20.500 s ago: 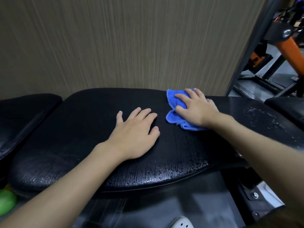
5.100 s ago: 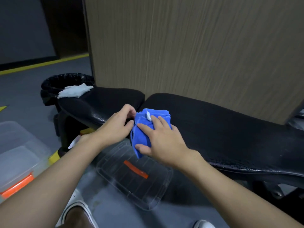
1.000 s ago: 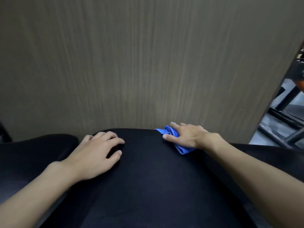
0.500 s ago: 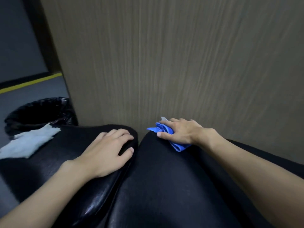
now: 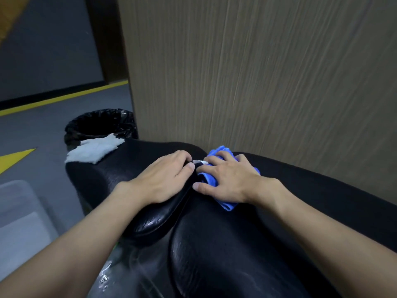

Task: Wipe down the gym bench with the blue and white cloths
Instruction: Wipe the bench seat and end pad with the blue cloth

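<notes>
Gym bench (image 5: 279, 211): black, with a small pad (image 5: 129, 168) on the left and a long pad (image 5: 236, 244) on the right. It stands in front of a brown wall (image 5: 257, 82).
Blue cloth (image 5: 223, 152): bunched up on the long pad, at the end by the gap between the pads and close to the far edge. A hand is on top of it.
Right hand (image 5: 227, 179): lies flat on the blue cloth and presses it down. The fingers are spread and the thumb is on the pad.
Left hand (image 5: 163, 179): rests flat on the small pad and holds nothing. Its fingertips reach the gap, just beside the right hand.
White cloth (image 5: 94, 150): lies alone on the far left end of the small pad, next to a black bin (image 5: 96, 123). No hand touches it.
Step now: I think the blue cloth is rubbing the spot where the two pads meet.
Done so far: hard to tell. The near edges shine a bit, maybe wet from wiping.
Left to do: likely the rest of the small pad, and a go with the white cloth.
</notes>
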Demonstrator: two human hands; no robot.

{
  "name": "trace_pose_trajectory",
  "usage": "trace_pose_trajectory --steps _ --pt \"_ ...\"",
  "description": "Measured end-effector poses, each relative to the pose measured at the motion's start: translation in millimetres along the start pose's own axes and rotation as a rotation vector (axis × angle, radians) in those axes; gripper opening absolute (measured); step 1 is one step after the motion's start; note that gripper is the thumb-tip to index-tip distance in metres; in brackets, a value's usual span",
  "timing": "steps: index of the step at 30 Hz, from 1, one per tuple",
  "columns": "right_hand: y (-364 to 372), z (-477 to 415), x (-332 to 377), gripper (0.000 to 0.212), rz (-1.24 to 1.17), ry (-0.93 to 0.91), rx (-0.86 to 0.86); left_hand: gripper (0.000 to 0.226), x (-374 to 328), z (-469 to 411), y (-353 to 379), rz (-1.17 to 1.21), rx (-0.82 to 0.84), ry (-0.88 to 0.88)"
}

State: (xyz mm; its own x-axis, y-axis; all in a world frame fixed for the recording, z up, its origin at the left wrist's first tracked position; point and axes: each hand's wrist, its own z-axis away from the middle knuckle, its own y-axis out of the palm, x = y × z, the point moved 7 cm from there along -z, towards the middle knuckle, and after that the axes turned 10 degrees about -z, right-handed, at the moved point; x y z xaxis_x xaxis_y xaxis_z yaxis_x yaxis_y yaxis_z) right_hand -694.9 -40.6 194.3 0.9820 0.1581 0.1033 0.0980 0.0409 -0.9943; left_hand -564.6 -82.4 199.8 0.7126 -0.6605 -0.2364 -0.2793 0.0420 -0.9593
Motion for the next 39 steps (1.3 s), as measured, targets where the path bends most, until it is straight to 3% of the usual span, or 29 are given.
trace_pose_trajectory --steps 7,11,16,19,26,39 --pt "3.9 44.1 30.8 0.051 0.036 -0.069 -0.050 0.039 -7.8 45.8 -0.8 0.125 -0.038 -0.073" --pt "1.3 88.6 48.6 0.051 0.022 -0.163 -0.057 0.064 -22.4 73.6 -3.1 0.137 -0.053 -0.082" --pt "-1.4 166.4 56.6 0.056 -0.007 -0.234 -0.062 0.050 -64.5 98.1 -4.6 0.112 -0.018 -0.055" --pt "-3.8 204.5 36.8 0.065 0.025 -0.139 -0.067 0.049 -100.9 107.0 0.3 0.052 0.020 0.006" --pt "-10.1 277.1 -42.0 0.052 -0.105 0.184 -0.050 0.052 -189.9 104.0 23.8 -0.097 0.089 0.188" --pt "-43.0 460.0 -196.8 0.053 -0.170 0.612 -0.455 0.050 -420.8 46.3 78.0 -0.067 0.088 0.520"
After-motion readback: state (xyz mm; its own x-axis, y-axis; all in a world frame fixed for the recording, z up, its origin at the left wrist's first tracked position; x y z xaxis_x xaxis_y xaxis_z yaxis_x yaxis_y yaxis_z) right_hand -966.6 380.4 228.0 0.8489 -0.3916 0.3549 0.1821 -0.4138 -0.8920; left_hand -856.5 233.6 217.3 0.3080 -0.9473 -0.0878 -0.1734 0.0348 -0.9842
